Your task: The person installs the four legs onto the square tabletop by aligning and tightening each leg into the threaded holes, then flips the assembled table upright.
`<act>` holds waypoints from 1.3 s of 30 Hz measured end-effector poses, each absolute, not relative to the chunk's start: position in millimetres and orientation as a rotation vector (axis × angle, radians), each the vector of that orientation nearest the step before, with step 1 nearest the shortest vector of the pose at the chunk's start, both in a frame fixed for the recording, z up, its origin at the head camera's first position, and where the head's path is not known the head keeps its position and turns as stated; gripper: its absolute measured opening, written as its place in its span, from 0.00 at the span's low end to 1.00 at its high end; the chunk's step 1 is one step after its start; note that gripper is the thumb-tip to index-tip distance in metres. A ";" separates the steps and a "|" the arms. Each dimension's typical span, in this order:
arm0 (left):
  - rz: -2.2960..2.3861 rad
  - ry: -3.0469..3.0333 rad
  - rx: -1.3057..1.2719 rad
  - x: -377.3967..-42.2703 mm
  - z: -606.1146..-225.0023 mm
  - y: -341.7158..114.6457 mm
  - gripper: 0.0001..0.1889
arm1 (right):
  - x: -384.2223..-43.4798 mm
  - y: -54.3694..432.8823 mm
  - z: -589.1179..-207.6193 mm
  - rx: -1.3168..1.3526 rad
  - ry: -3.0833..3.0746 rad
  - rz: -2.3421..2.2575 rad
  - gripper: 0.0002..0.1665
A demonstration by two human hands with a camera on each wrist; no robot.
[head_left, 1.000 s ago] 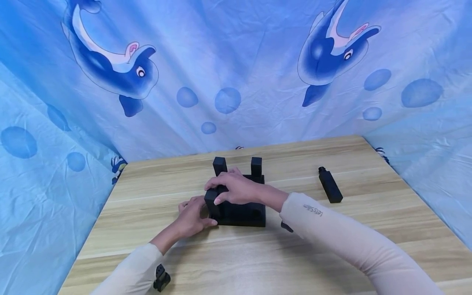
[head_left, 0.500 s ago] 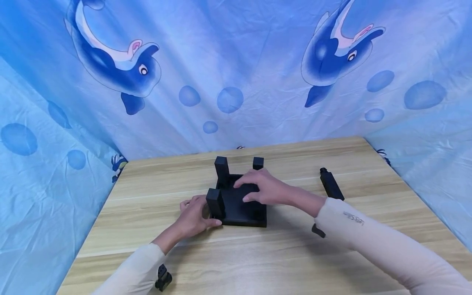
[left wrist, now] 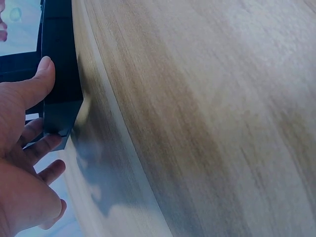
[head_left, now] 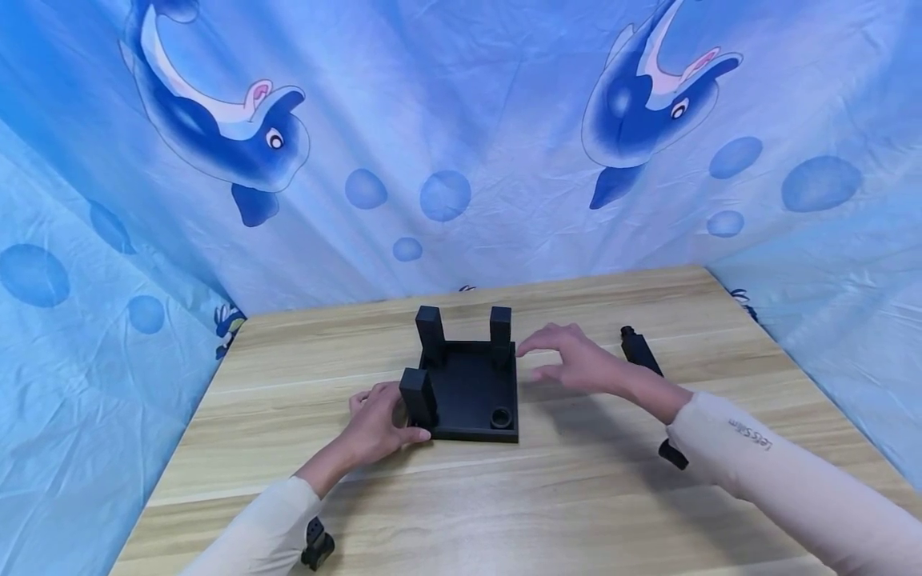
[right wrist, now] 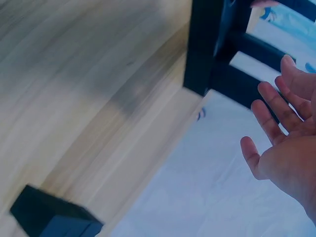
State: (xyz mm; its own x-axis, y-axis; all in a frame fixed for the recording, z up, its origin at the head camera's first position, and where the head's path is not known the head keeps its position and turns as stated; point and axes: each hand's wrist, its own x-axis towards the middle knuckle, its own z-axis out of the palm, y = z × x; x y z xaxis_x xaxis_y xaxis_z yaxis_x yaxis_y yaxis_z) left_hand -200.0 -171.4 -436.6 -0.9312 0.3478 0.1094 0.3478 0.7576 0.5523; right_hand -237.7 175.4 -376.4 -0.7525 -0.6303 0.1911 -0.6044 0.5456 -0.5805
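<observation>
A black square tabletop (head_left: 471,392) lies underside up on the wooden table, like a small upturned stool. Three square black legs stand upright from its corners: a front left leg (head_left: 418,396), a back left leg (head_left: 431,332) and a back right leg (head_left: 500,332). The front right corner shows a bare round socket (head_left: 501,417). My left hand (head_left: 378,424) grips the front left corner, thumb on the front edge and fingers round the left side. To the right of the tabletop, my right hand (head_left: 576,360) hovers with loosely bent fingers and holds nothing.
A loose black leg (head_left: 639,350) with a threaded end lies on the right of the wooden table (head_left: 461,504), partly behind my right forearm. A small black device (head_left: 317,544) is at my left sleeve. Blue dolphin-print cloth (head_left: 446,120) hangs behind the table.
My right hand has let go of the front left leg and moved right, past the tabletop's right edge. The socket has come into sight. My left hand has stayed at its corner.
</observation>
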 end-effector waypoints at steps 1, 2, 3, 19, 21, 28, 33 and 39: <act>-0.925 -2.947 -0.579 -199.8 -436.6 -171.8 0.30 | -238.3 178.9 -377.7 -1.093 2.738 -1.000 0.21; -0.927 -2.946 -0.580 -199.8 -436.6 -172.1 0.30 | -239.0 182.0 -378.9 -1.100 2.749 -1.001 0.21; -0.928 -2.946 -0.582 -199.7 -436.5 -172.4 0.30 | -239.6 184.4 -379.9 -1.105 2.757 -1.002 0.21; -0.938 -2.968 -0.588 -201.0 -435.6 -173.1 0.30 | -242.4 244.7 -399.2 -0.952 2.906 -0.844 0.18; -0.935 -2.973 -0.585 -200.8 -434.9 -173.2 0.30 | -241.8 256.0 -400.5 -0.926 2.929 -0.811 0.18; -0.940 -2.984 -0.574 -201.0 -435.1 -173.1 0.30 | -238.0 288.0 -402.2 -0.973 3.053 -0.612 0.18; -0.947 -2.981 -0.582 -201.2 -436.4 -173.0 0.30 | -236.1 306.8 -407.0 -1.060 3.126 -0.491 0.21; -0.946 -2.976 -0.583 -201.4 -436.7 -173.5 0.31 | -233.3 320.8 -412.8 -1.260 3.181 -0.260 0.31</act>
State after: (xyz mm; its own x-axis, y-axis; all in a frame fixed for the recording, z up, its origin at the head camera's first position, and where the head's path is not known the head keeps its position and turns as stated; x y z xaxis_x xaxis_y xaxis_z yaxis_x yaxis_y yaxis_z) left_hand -201.4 -173.5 -436.7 -0.9320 0.3544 0.0764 0.3335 0.7553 0.5641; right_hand -233.3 320.8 -412.8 -0.6944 -0.6451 0.3189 -0.6883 0.7247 -0.0328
